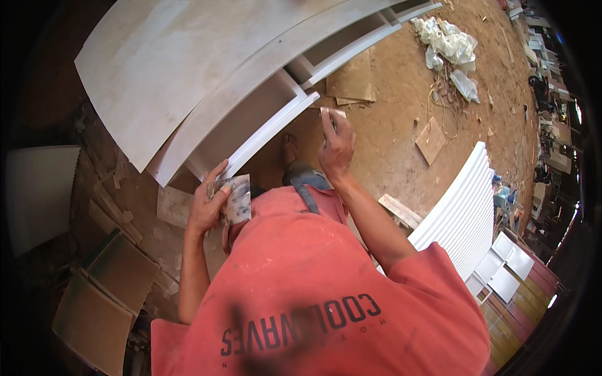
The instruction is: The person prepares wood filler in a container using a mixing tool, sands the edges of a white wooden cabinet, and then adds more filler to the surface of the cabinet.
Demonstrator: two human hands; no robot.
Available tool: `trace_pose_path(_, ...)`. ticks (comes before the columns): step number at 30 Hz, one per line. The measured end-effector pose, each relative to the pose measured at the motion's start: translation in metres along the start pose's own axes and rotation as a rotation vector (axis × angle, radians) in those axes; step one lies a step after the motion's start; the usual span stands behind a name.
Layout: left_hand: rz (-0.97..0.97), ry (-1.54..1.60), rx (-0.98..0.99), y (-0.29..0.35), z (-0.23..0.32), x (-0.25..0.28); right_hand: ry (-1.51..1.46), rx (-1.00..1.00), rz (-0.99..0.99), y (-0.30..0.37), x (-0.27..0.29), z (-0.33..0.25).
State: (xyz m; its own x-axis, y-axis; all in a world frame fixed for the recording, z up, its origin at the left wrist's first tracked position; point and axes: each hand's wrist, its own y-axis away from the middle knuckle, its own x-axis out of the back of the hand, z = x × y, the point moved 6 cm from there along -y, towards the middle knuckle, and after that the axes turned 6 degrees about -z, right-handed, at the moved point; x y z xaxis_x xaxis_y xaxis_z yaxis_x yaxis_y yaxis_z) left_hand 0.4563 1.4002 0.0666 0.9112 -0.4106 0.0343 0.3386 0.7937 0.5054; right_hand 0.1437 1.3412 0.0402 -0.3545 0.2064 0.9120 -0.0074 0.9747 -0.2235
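Observation:
My left hand point(205, 205) is closed on a thin, square plate point(237, 199) smeared with grey and dark stains, the thumb lying over its face. The fingertips of that hand are close to the near end of a white drawer point(269, 136), which sticks out of a large whitish cabinet point(182, 56); I cannot tell whether they touch it. My right hand point(337, 147) pinches a small, pale, flat piece point(335, 112) just off the drawer's far end. Fingers cover most of that piece, so its exact kind is hidden.
Other drawers point(354, 47) of the cabinet also stand out. Brown sheets point(350, 78), crumpled plastic point(448, 44) and a square board point(432, 141) lie on the dirt floor. White ribbed panels point(461, 210) are at the right, brown panels point(94, 313) at the lower left. My bare foot point(290, 149) is below the drawer.

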Motion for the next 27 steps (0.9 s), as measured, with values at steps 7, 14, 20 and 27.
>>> trace_pose_path(7,-0.117,0.098,-0.02,-0.01,-0.012,0.005,0.114,-0.057,0.044,-0.006,-0.013,-0.027)
trace_pose_path(14,-0.145,0.207,-0.024,-0.014,-0.018,0.011,0.091,-0.195,-0.051,-0.023,0.022,-0.033)
trace_pose_path(20,-0.182,0.21,-0.021,-0.018,-0.023,0.013,0.181,-0.207,-0.143,-0.039,0.017,-0.038)
trace_pose_path(27,-0.21,0.183,0.078,-0.016,-0.018,0.014,0.143,-0.199,-0.102,-0.044,0.019,-0.037)
